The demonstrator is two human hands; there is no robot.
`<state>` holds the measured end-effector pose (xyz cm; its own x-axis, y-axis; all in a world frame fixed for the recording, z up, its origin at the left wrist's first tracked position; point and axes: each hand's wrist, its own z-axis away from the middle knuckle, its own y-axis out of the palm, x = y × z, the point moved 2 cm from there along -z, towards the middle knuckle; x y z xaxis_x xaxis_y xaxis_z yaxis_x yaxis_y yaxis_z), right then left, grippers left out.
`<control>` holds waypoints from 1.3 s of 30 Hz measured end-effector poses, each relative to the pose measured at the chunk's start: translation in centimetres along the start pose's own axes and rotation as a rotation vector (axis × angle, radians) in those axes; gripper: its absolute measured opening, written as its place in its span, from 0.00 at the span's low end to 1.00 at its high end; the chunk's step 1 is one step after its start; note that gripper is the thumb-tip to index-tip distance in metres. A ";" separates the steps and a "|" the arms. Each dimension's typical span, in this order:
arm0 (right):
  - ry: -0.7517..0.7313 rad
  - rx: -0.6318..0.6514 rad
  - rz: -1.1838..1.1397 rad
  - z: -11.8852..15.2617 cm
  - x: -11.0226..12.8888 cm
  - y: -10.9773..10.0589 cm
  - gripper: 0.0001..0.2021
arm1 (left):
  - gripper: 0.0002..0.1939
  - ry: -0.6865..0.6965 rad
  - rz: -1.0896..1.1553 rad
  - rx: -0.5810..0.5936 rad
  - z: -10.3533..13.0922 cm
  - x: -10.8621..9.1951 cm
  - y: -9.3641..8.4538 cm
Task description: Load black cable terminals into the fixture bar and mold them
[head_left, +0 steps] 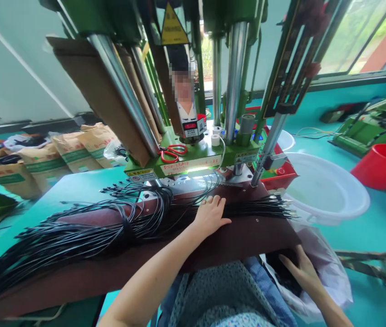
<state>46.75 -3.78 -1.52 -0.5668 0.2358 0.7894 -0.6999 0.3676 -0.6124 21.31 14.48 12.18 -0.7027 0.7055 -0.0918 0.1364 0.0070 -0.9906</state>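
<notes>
My left hand (210,215) lies over black cables on the brown work board, fingers stretched forward and thumb apart. To its right, a straight bundle of black cables (257,208) ends in light metallic tips. A larger tied bundle of black cables (77,234) spreads across the left part of the board. My right hand (300,268) is low at the right, over a white sack (335,277) with dark contents, beside the board's corner. Its thumb stands apart from the fingers, and no held thing shows. Beyond my left hand, thin cables run into the lit gap of a green press (193,165).
Red-handled scissors (172,153) lie on the press. A large white tub (329,186) and a red bucket (385,165) stand at the right. Paper sacks (43,156) line the left. Steel columns (236,81) rise ahead; a person stands behind the press.
</notes>
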 end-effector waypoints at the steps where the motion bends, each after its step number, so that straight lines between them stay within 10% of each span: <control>1: 0.012 -0.009 0.024 0.5 -0.2 -0.3 0.33 | 0.26 0.038 -0.024 0.036 -0.6 0.0 0.2; 7: -0.039 0.095 0.054 2.9 0.2 -1.4 0.33 | 0.11 0.191 -0.034 0.165 -1.8 0.5 -0.7; 15: -0.213 0.261 0.033 3.0 8.0 -3.4 0.17 | 0.07 0.112 0.269 -0.005 -0.3 0.7 -2.7; 25: -0.025 0.307 -1.408 -0.3 18.0 -0.6 0.24 | 0.04 0.204 0.247 -0.253 6.0 -2.2 -1.9; 31: 0.100 0.283 -1.441 -1.6 18.6 -1.1 0.12 | 0.06 0.323 0.139 -0.108 9.8 -4.4 1.0; 39: 0.062 0.229 -1.210 -1.4 16.9 -1.9 0.13 | 0.10 0.141 0.198 -0.002 2.9 -3.3 -1.6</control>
<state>39.09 0.72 13.06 0.5161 -0.1025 0.8504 -0.8233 0.2146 0.5255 21.36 10.09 13.82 -0.5574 0.7853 -0.2694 0.2635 -0.1404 -0.9544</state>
